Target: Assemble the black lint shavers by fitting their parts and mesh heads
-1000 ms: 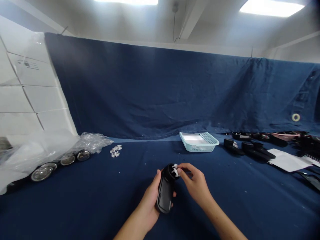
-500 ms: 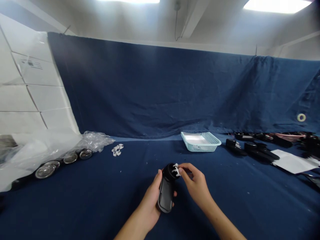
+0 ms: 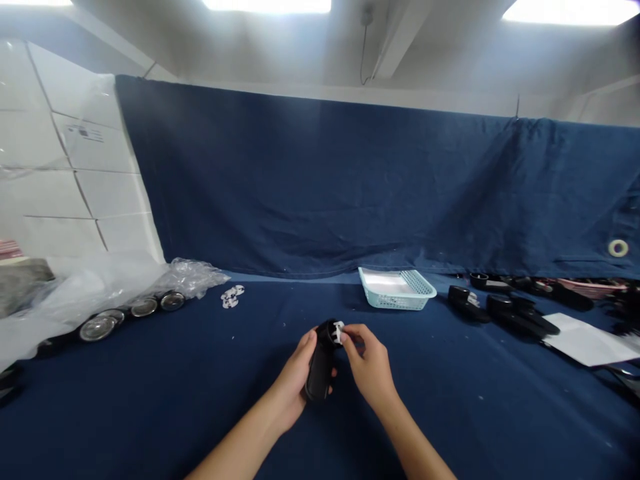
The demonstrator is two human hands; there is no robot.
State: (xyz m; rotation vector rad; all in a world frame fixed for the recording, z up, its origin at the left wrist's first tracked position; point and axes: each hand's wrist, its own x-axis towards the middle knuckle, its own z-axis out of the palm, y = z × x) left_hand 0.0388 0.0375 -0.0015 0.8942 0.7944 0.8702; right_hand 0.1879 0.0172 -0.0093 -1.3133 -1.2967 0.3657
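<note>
White piece (image 3: 339,332) held at end of black device (image 3: 319,370)
It is pinched by fingers of the right hand (image 3: 369,363); left of them, the device is gripped by the left hand (image 3: 295,379). Fitting seems underway; careful alignment appears needed.

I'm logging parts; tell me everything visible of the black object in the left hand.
The elongated black housing looks like plastic, with a rounded near end and a round head pointing away, slightly right. The left hand grips its body; the right hand pinches a small white plastic-looking piece at the head; whether that touches is unclear.
</note>
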